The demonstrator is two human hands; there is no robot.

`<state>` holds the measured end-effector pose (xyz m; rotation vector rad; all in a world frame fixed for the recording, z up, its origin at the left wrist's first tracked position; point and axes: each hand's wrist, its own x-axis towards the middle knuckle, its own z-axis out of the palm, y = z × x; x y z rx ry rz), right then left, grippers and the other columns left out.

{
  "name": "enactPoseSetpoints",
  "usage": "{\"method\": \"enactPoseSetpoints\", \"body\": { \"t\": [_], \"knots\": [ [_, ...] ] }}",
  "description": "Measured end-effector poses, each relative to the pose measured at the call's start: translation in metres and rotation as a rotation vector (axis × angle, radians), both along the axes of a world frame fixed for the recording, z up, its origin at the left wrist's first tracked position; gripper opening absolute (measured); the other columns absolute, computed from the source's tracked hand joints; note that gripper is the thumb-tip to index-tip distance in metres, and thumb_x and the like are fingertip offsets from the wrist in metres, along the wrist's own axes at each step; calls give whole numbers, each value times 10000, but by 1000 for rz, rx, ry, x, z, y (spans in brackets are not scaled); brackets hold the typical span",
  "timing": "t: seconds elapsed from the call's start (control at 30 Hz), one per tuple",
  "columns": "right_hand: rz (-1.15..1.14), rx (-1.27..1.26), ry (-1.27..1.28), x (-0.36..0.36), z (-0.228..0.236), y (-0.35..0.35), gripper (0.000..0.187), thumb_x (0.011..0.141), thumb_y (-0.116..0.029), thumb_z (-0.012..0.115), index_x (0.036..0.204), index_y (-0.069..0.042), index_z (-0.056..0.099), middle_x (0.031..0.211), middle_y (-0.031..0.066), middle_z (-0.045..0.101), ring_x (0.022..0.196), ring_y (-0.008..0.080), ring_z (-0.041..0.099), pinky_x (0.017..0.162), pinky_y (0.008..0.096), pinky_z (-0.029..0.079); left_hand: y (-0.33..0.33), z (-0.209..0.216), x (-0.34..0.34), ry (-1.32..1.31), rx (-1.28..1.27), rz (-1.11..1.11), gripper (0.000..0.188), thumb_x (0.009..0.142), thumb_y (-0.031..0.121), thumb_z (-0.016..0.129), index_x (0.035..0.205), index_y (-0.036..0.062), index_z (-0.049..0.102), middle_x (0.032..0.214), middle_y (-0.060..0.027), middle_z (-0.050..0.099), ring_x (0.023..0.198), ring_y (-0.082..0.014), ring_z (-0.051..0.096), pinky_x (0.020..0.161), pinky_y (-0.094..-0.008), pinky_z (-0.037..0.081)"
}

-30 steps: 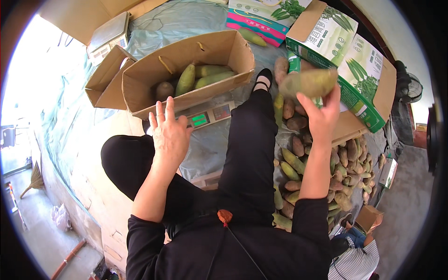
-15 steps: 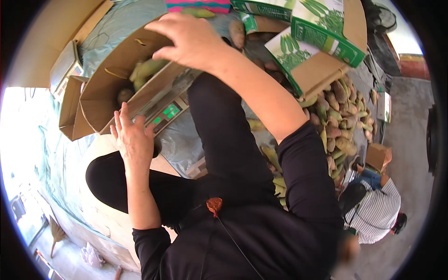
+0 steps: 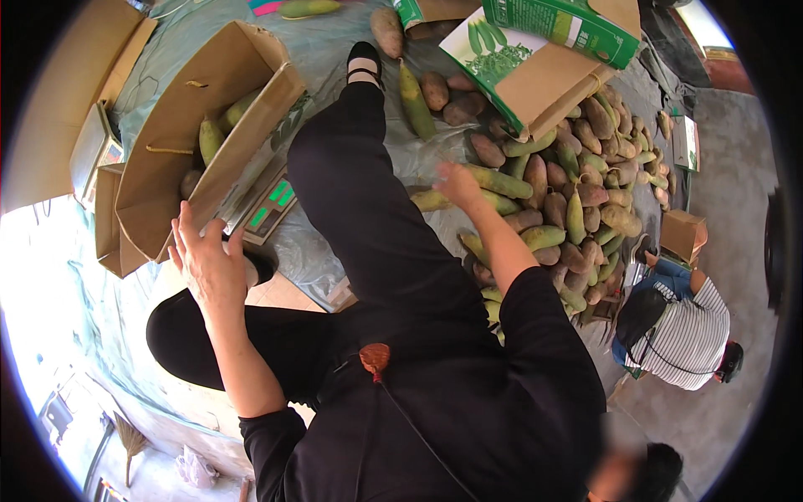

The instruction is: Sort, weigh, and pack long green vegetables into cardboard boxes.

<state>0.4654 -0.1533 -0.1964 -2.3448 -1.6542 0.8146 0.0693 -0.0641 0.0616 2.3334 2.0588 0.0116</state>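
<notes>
My left hand [image 3: 209,268], fingers spread, rests against the near end of an open cardboard box [image 3: 242,146]. Inside the box lie a few long green radishes [image 3: 211,140] and a brownish root [image 3: 191,182]. The box sits on a scale with a green lit display [image 3: 272,203]. My right hand [image 3: 460,186] is over the left edge of a heap of green radishes [image 3: 502,181] and reddish-brown roots [image 3: 535,177]. Just under its fingers is a yellowish-green radish [image 3: 429,200]. Those fingers are blurred, so whether they grip it is unclear.
Green printed cartons [image 3: 519,75] stand beyond the heap. A second scale [image 3: 94,155] is at the far left. My bent leg [image 3: 351,184] lies between box and heap. A person in a striped shirt [image 3: 682,335] crouches at right, near a small brown box [image 3: 683,235].
My right hand has left the far side of the box and swung right and nearer, to the heap. My left hand stays at the box's near end. The view has shifted slightly.
</notes>
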Motion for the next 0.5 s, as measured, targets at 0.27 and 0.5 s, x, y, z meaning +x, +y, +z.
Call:
{"method": "enactPoseSetpoints", "body": {
  "t": [0.27, 0.5],
  "knots": [
    [35, -180, 128, -50, -21, -50, 364, 731, -174, 676, 1082, -91, 634, 1028, 138, 666, 976, 311, 622, 858, 411, 486, 3, -1, -4, 67, 24, -11, 226, 826, 203, 689, 998, 62, 650, 1440, -191, 375, 1326, -401, 359, 1088, -516, 264],
    [45, -181, -334, -14, -14, -24, 331, 771, -204, 693, 1085, -134, 614, 1083, 94, 617, 1070, 292, 567, 862, 430, 484, 3, -1, -7, 15, 39, 4, 212, 824, 186, 687, 975, 41, 656, 1422, -173, 410, 1311, -377, 388, 1086, -501, 264]
  ]
}}
